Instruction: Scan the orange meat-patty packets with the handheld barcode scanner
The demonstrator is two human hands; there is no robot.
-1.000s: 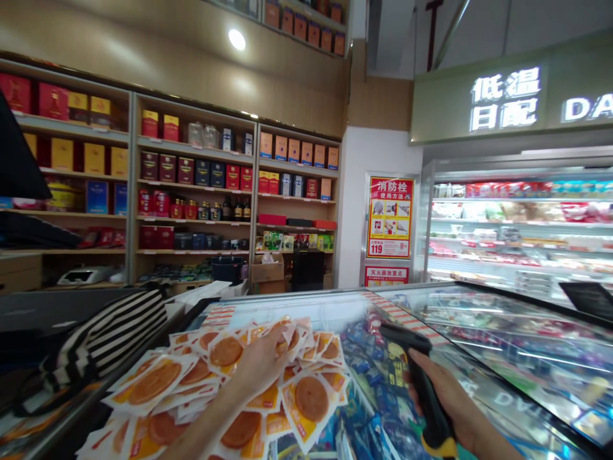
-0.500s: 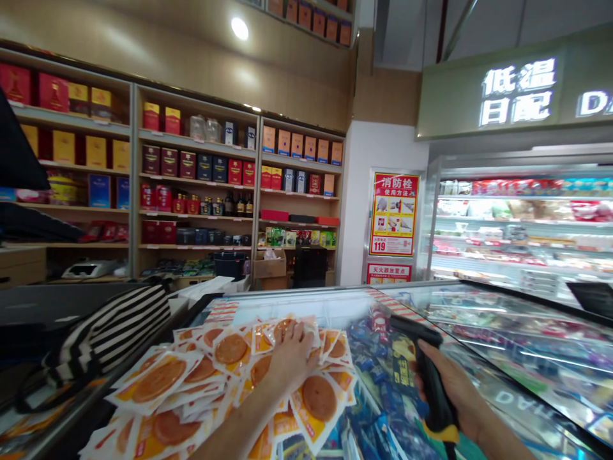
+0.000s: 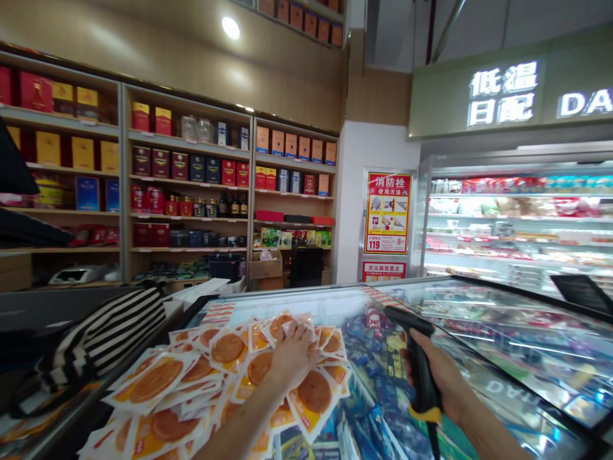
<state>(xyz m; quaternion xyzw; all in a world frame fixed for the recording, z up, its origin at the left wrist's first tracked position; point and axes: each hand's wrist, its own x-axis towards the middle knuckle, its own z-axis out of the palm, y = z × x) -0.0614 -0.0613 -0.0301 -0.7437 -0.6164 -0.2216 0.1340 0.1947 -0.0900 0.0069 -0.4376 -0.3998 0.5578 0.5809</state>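
Resting half-curled left grip (image 3: 293, 358) atop packet pile (image 3: 227, 348), seemingly steadying it; can't tell if pinching; right of pile, wrapping right grip (image 3: 443, 374) around scanner handle (image 3: 424, 380), presumably for unblocked scanner head (image 3: 407, 317).

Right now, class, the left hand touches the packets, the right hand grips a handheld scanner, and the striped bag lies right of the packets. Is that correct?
Not quite: in the head view, the striped bag lies left of the packets. The left hand does touch them, and the right hand does grip the handheld scanner.
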